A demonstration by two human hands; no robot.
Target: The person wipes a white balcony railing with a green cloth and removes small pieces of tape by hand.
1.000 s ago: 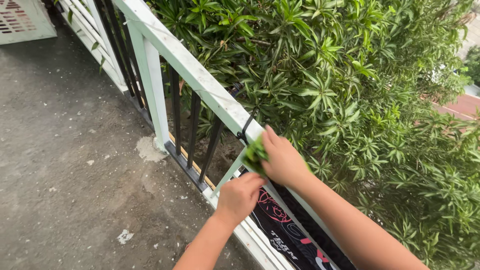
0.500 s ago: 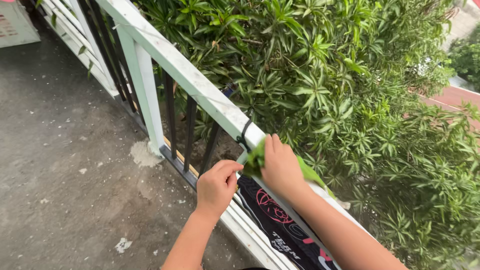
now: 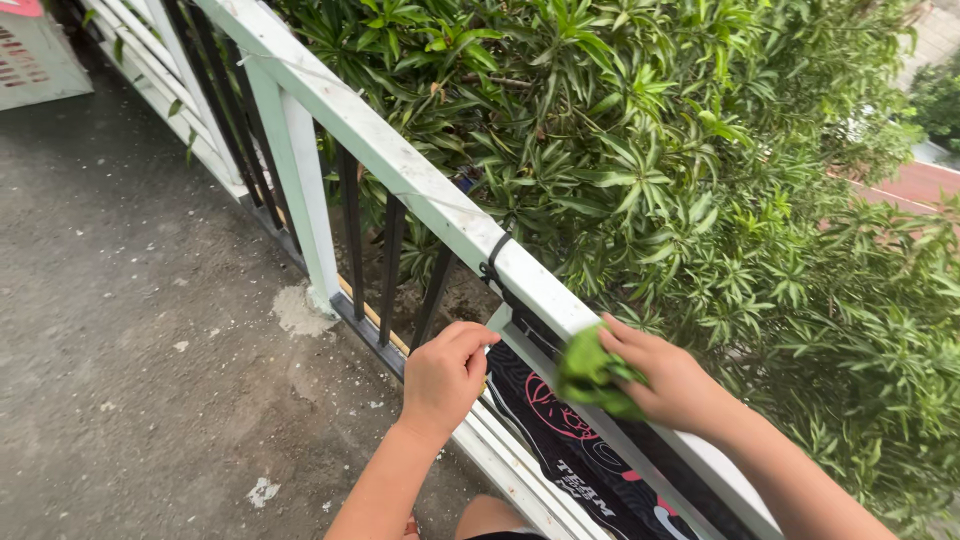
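Head view: my right hand (image 3: 672,385) grips a green cloth (image 3: 592,377) pressed on the white railing (image 3: 400,175), its palm hidden. My left hand (image 3: 442,378) is curled shut just below the rail; whether it holds anything, I cannot tell. A black printed banner (image 3: 560,440) runs off-frame. Concrete floor (image 3: 130,330) left, leafy bushes (image 3: 720,170) beyond.

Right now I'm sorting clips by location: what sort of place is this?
Probably an outdoor balcony or terrace: a concrete floor, a pale railing with dark bars, and dense green bushes beyond it.
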